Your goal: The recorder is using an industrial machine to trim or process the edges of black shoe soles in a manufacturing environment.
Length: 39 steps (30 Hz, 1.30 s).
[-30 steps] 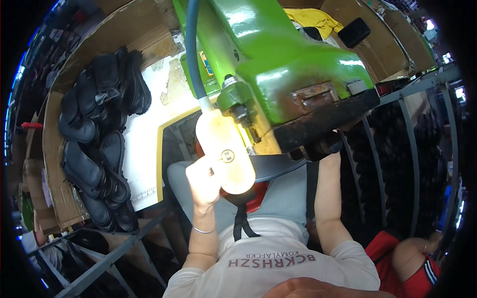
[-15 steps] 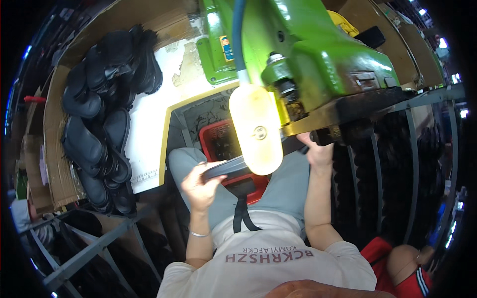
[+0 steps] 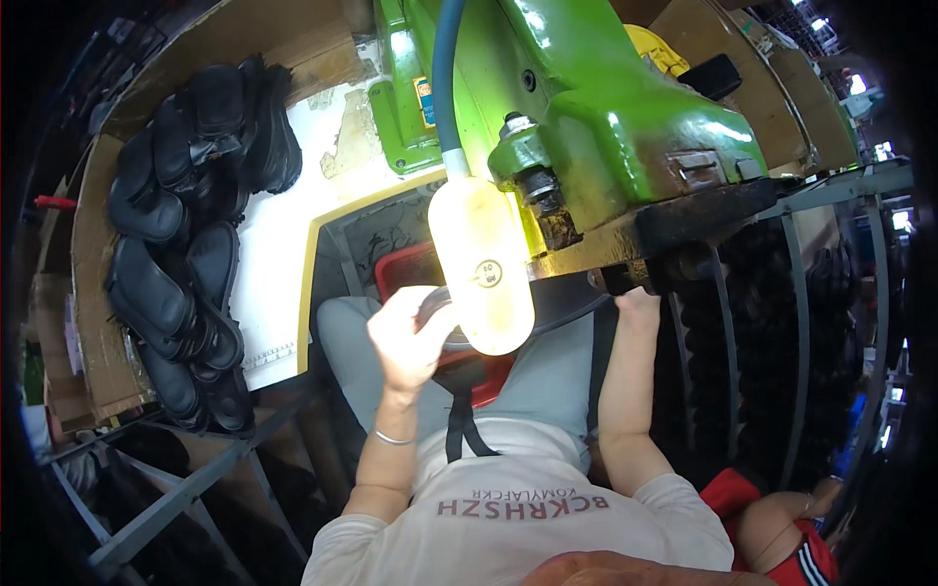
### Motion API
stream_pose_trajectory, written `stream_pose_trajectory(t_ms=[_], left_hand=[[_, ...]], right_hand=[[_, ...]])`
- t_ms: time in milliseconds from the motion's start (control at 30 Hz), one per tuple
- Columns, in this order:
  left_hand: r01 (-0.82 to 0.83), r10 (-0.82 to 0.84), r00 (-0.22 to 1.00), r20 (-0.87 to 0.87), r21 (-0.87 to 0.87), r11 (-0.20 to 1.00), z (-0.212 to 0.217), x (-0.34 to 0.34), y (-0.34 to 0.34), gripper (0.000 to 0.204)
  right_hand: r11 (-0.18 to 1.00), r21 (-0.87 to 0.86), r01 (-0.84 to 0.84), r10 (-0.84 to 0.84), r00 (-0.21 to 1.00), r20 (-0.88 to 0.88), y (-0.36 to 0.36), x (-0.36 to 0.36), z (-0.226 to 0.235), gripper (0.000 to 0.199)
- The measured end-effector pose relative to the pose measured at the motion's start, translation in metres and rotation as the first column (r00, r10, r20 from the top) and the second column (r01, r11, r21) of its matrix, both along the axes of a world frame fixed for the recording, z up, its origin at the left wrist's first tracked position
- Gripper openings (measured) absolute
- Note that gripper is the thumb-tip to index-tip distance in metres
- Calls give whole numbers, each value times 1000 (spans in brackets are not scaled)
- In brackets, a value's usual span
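Observation:
A long, curved black shoe sole stretches between my hands, under the arm of a green machine. My left hand is closed round its left end, fingers curled and thumb pressed in. Near the sole's other end is my right hand, closed, its fingertips partly hidden behind the machine's dark lower parts. A glowing oblong lamp on a blue-grey flexible neck hides the middle of the sole. Where the sole meets the machine cannot be seen.
Several black shoe soles are heaped in a cardboard box at the left, beside a white tabletop with a yellow edge. Below the sole, a red crate stands between my knees. Metal racks flank both sides; another person's leg shows at lower right.
My left hand has risen and turned, bringing its end of the sole up behind the lamp. My right hand has shifted slightly right and lower. The whole view has shifted a little.

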<state>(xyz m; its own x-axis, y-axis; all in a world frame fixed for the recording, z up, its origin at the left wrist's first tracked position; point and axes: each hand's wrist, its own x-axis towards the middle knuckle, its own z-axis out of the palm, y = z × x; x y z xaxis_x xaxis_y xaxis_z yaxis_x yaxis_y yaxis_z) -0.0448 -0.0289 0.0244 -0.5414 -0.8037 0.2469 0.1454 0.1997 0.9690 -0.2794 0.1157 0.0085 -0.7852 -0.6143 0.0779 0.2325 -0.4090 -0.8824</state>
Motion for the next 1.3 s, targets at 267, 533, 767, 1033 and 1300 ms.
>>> stream_pose_trajectory(t_ms=[267, 533, 767, 1033, 1300], left_hand=[[-76, 88, 996, -15, 368, 927, -56, 83, -4, 17], [419, -458, 866, 200, 208, 884, -39, 27, 35, 39], [67, -11, 968, 250, -217, 974, -40, -54, 41, 7], [22, -15, 981, 195, -33, 999, -57, -36, 54, 16], [145, -145, 989, -17, 249, 958, -18, -7, 22, 32]], right_hand=[[986, 162, 33, 3, 976, -217, -30, 75, 11, 33], [970, 237, -60, 118, 964, -238, -36, 79, 21, 31], [849, 431, -305, 329, 944, 21, 55, 125, -36, 58], [934, 355, -44, -4, 991, 134, 136, 93, -22, 33], [921, 378, -97, 143, 985, -96, 53, 12, 34, 22]])
